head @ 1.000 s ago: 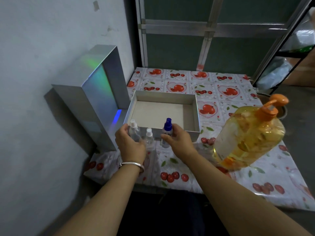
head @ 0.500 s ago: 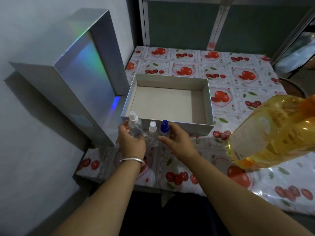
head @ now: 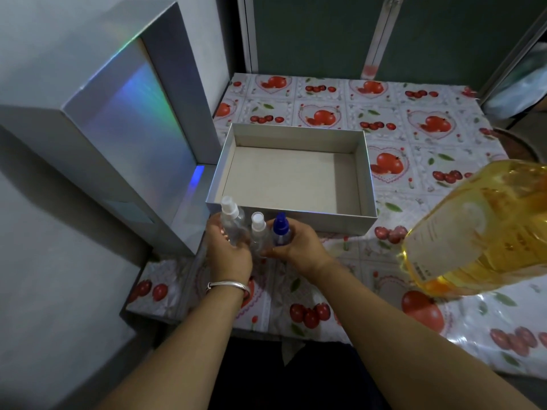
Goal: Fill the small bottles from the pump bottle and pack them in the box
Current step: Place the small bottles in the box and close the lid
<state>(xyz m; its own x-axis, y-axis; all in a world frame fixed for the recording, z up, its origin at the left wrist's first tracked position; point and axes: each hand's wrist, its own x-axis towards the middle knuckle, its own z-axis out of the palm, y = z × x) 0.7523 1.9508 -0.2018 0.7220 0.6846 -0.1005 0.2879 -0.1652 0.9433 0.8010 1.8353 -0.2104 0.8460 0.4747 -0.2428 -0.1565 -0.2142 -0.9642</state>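
Two bare forearms run up from the lower edge of the frame toward its middle, with no sleeves showing on either. The left hand [head: 229, 251] has a plain silver bangle [head: 228, 286] round its wrist, a thin smooth band that catches the light. The right hand [head: 299, 247] wears no ring, watch or band on the parts that show. Between the arms at the bottom centre lies dark clothing [head: 296, 380], its detail too dim to tell.

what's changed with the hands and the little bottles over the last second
Little: the camera tipped down, cutting off the pump bottle's top. The left hand still holds the taller clear bottle, the right hand the blue-capped bottle. The box stays empty.
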